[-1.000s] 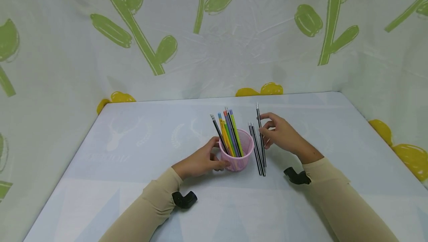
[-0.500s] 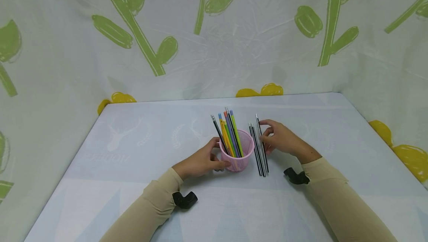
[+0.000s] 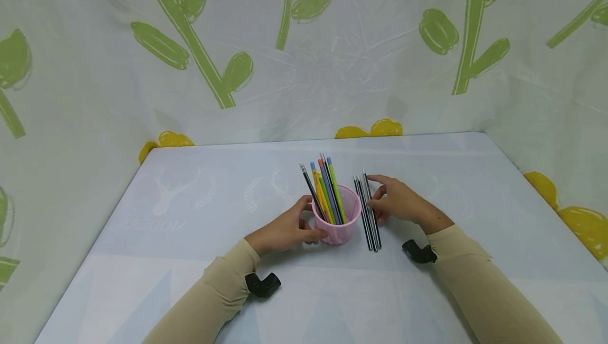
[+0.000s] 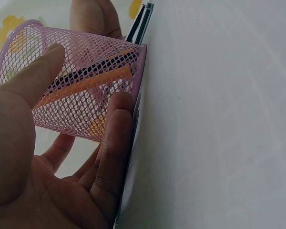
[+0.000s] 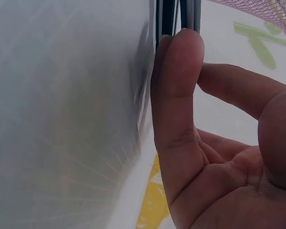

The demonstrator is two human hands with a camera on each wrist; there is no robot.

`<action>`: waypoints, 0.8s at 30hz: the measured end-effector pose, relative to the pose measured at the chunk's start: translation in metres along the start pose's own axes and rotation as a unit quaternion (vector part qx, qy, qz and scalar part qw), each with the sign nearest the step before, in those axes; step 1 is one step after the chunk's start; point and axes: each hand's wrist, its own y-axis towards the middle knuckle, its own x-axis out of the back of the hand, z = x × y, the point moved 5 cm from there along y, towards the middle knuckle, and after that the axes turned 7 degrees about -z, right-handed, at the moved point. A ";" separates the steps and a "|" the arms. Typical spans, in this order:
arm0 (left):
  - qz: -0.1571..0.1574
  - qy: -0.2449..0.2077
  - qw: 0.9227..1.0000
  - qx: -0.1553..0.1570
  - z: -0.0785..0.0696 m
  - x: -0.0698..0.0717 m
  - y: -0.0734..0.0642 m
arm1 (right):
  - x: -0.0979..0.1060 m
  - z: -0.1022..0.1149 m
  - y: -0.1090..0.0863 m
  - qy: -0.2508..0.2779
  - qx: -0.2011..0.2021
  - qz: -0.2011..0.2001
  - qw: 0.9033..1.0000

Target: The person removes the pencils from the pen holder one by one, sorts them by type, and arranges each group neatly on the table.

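Note:
A pink mesh pencil cup (image 3: 338,235) stands upright on the table with several coloured and black pencils (image 3: 328,191) leaning left inside it. My left hand (image 3: 284,229) grips its left side, and in the left wrist view the thumb and fingers wrap around the mesh (image 4: 74,117). Just right of the cup, a few black-and-silver striped pencils (image 3: 366,228) lie side by side. My right hand (image 3: 401,201) holds the rightmost striped pencil (image 3: 376,233) from its right side, thumb and fingertips along it. In the right wrist view a finger (image 5: 178,90) touches dark pencils (image 5: 168,16).
The white table (image 3: 190,291) carries faint printed patterns. A pale curtain-like backdrop (image 3: 351,80) with green leaf and yellow designs surrounds its back and sides. Black wrist devices (image 3: 263,284) sit on both sleeves.
My right hand has lowered the striped pencil toward me and set it down against the others, so they now lie nearly level in a row. The left hand and cup have stayed put.

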 end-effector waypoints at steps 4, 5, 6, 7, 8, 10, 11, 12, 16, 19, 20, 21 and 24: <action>0.000 -0.002 1.000 0.000 0.000 0.000 0.000 | -0.001 -0.002 0.000 -0.005 0.001 0.003 1.000; 0.000 -0.003 1.000 0.000 0.000 0.000 0.000 | -0.001 -0.002 0.000 -0.004 0.002 0.004 1.000; 0.000 -0.003 1.000 0.000 0.000 0.000 0.000 | -0.002 -0.002 0.000 -0.003 0.004 0.005 1.000; -0.001 -0.003 1.000 -0.001 -0.001 0.000 0.000 | -0.002 -0.002 0.000 0.000 0.006 0.006 1.000; -0.001 -0.003 1.000 -0.002 -0.001 0.000 0.000 | -0.003 -0.002 0.000 0.002 0.009 0.007 1.000; -0.002 -0.004 1.000 -0.003 0.000 0.000 0.000 | -0.004 -0.002 0.001 0.006 0.009 0.008 1.000; -0.001 -0.005 1.000 -0.002 0.000 -0.001 0.000 | -0.004 -0.002 0.000 0.008 0.010 0.008 1.000; -0.002 -0.005 1.000 -0.002 0.000 0.000 0.000 | -0.004 -0.002 0.000 0.008 0.011 0.009 1.000; 0.001 -0.004 1.000 0.000 0.000 0.000 0.000 | -0.005 -0.002 -0.001 0.007 0.008 0.007 1.000; 0.001 -0.001 1.000 0.000 -0.001 0.000 -0.001 | -0.005 0.000 -0.001 0.003 0.008 0.006 1.000; 0.000 0.000 1.000 0.000 -0.001 0.000 -0.001 | -0.005 0.001 -0.002 0.001 0.008 0.005 1.000; -0.001 0.001 1.000 -0.001 -0.001 0.000 -0.001 | -0.005 0.001 -0.002 0.000 0.009 0.005 1.000; -0.001 -0.002 1.000 -0.004 -0.001 -0.001 -0.001 | -0.006 0.001 -0.002 -0.003 0.005 0.004 1.000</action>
